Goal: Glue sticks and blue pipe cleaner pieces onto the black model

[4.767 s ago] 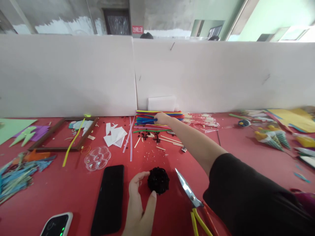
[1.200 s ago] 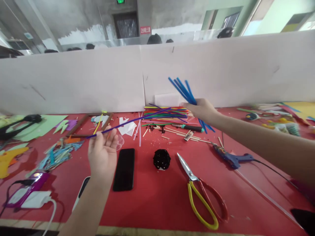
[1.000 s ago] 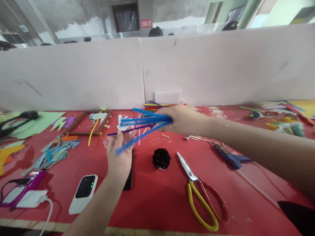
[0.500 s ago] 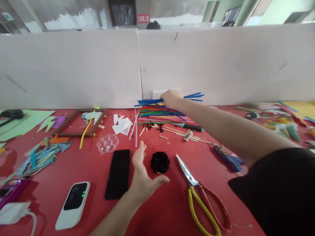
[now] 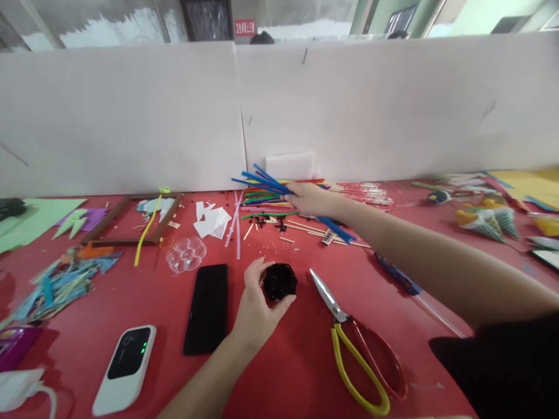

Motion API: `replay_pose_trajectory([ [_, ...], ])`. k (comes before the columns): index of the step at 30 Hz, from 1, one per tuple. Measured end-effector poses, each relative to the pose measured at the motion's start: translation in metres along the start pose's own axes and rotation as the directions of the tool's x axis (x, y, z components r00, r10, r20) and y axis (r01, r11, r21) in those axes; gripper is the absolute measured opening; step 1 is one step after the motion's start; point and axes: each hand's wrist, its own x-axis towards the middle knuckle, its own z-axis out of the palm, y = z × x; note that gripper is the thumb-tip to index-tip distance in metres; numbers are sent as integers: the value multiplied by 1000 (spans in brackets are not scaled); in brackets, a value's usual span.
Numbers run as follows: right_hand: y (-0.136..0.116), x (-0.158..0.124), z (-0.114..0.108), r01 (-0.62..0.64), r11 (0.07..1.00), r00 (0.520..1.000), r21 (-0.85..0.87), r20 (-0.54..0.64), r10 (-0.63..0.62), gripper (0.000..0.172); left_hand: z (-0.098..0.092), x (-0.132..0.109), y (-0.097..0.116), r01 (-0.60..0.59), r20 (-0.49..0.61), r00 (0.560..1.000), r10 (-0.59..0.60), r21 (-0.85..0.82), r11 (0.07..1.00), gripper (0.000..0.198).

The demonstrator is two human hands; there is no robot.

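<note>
The black ball (image 5: 280, 281), toward the near side of the red table (image 5: 279, 366), looks pretty much formed, left hand (image 5: 257, 309) curled round it, while the blue pipe cleaners (image 5: 268, 185) clutched in the right hand (image 5: 311, 199), farther off, seem totally unworked.

Red sign (image 5: 245, 28) on back wall (image 5: 301, 16): white Chinese characters, 卫生间…上三楼 (toilet, floor 3), middle character unclear | white device (image 5: 125, 369) on tabletop (image 5: 279, 361): mark on dark screen (image 5: 128, 352), too small to read | green lights (image 5: 144, 348) beside it, no legible digits
</note>
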Motion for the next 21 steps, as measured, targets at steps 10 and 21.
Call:
replay_pose_trajectory([
  [10,-20,-133,67,-253,259,967,932,240,79,24,-13,3,-1,-218,-315,910,269,189,957,89],
  [21,-53,-185,92,-371,462,887,806,454,-80,34,-14,-7,62,112,46,993,-105,-184,977,26],
])
